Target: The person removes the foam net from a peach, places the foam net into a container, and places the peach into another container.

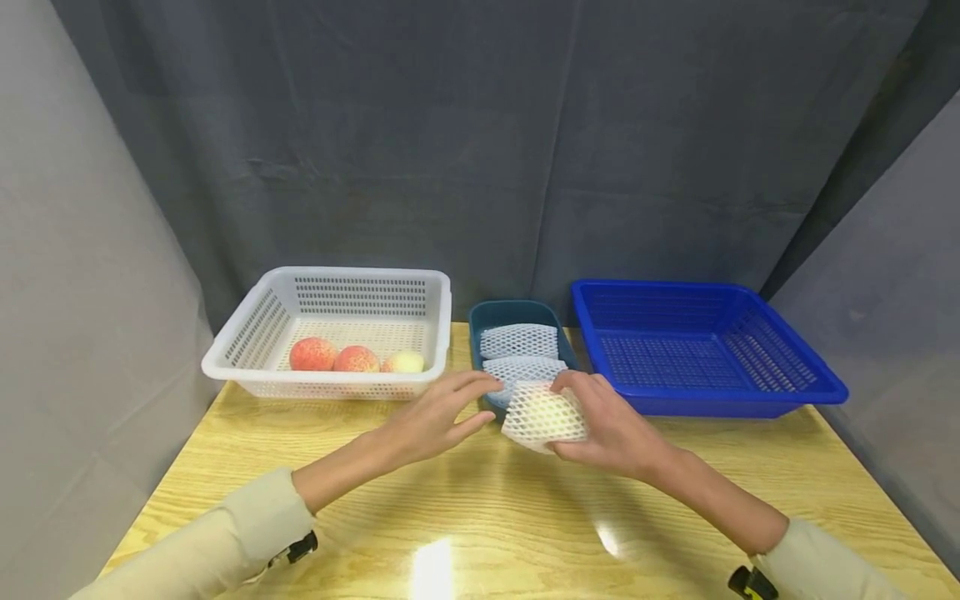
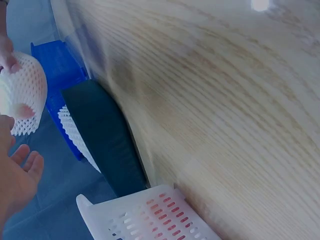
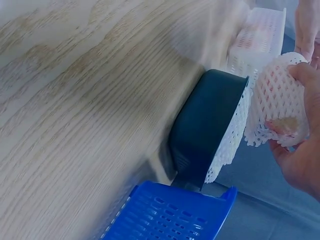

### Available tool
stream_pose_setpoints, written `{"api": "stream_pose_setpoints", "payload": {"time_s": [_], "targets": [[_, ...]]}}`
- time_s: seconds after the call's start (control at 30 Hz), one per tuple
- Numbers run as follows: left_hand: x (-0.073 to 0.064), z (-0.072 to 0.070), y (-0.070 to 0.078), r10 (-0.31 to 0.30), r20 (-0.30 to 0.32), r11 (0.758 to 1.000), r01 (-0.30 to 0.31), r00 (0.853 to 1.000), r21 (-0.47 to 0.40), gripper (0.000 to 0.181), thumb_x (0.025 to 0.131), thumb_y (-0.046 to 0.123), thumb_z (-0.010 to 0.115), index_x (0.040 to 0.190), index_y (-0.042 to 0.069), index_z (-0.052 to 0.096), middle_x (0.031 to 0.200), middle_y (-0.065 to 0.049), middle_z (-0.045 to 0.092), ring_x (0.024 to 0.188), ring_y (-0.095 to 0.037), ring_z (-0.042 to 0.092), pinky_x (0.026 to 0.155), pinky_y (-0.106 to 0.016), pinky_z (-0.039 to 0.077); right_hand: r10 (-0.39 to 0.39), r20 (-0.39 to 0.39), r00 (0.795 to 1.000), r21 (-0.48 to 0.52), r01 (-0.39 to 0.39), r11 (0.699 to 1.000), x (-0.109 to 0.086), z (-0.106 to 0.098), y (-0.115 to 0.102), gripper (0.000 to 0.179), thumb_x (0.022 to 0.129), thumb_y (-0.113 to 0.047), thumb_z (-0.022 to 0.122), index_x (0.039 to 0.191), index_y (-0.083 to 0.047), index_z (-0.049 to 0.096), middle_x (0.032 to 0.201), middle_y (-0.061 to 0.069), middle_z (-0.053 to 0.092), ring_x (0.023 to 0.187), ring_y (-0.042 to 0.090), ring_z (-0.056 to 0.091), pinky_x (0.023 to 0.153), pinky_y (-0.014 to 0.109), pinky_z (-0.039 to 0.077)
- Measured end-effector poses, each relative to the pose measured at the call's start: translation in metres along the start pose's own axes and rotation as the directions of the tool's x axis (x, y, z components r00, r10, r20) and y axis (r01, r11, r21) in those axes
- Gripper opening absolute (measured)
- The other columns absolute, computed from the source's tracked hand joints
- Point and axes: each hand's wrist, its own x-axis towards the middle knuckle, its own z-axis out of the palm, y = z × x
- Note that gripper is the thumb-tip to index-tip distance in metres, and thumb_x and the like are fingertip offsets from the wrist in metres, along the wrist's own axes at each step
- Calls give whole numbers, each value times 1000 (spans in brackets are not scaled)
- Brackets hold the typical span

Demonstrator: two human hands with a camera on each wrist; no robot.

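Note:
My right hand (image 1: 611, 427) grips a peach (image 1: 551, 412) wrapped in a white foam net sleeve (image 1: 525, 425), held above the table near the small teal bin. Part of the peach shows bare at the sleeve's opening in the right wrist view (image 3: 286, 126). My left hand (image 1: 435, 417) is to the left of the sleeve, its fingers extended and apart, holding nothing. Behind the hands, the teal bin (image 1: 516, 310) contains flat foam net sleeves (image 1: 519, 340); its near side is partly hidden by the wrapped peach and the hands.
A white basket (image 1: 326, 379) at the left contains three bare peaches (image 1: 357, 359) along its near side. At the right stands a blue basket (image 1: 712, 398). Both share the wooden table (image 1: 480, 517) with the bin; a dark curtain (image 1: 420, 150) hangs behind.

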Motion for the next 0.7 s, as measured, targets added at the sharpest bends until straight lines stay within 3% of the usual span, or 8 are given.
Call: {"api": "stream_pose_setpoints", "payload": {"time_s": [0.27,0.5,0.7], "targets": [[1,11,5,46,8,999,-46,999,-5,31,93,8,71,124,4,65,123,-6,63,114,-20,60,98,-25,48,-16,-3,1000,16,16,1000,3,1,-5,62,70,-28,89,117,-13,52,113,0,59,103,25,54,82,44,49],[5,14,10,12,-12,999,-12,1000,-48,44,87,8,78,126,-3,61,127,-17,62,119,-28,60,102,-30,46,-11,14,1000,38,11,999,5,3,-11,64,68,-27,91,118,-15,52,113,-1,59,102,23,52,79,41,49],[10,14,12,20,-7,998,-20,1000,-67,51,81,8,82,126,-4,61,129,-19,61,120,-31,59,103,-29,44,-4,22,1000,36,3,999,6,3,-13,66,67,-25,92,118,-15,52,112,-1,59,102,22,52,79,40,49]]}}
